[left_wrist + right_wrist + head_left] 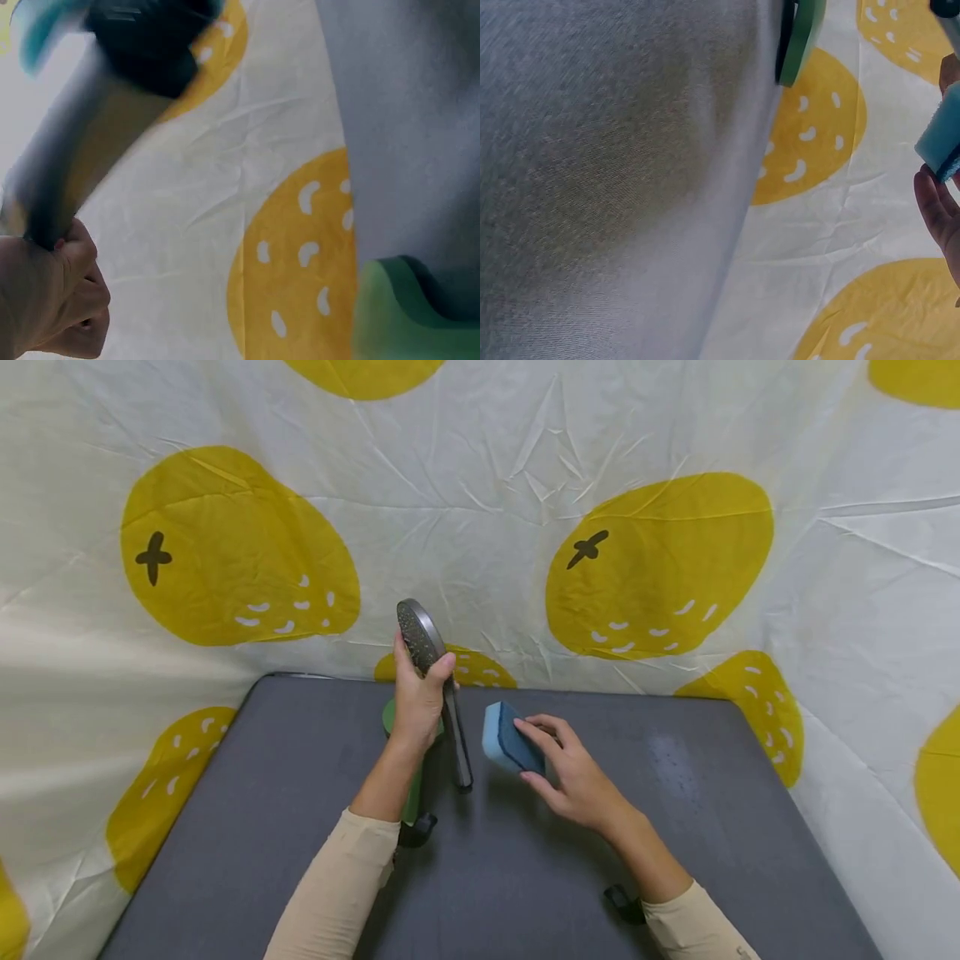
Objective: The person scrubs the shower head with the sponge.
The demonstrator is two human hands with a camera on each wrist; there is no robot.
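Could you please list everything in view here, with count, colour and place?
Handheld shower head with dark spray face and grey metal handle: one, held upright above the table's far middle.
Blue sponge with dark scouring side: one, light blue and dark blue, raised just right of the shower head.
Green flat object: one, on the table under the left forearm, mostly hidden.
Dark grey table: one, filling the lower middle.
White crumpled cloth backdrop with yellow fruit shapes: one, behind and beside the table.
Beige sleeves: two, at the bottom.
Left hand: grips the shower head.
Right hand: holds the sponge by the fingers.
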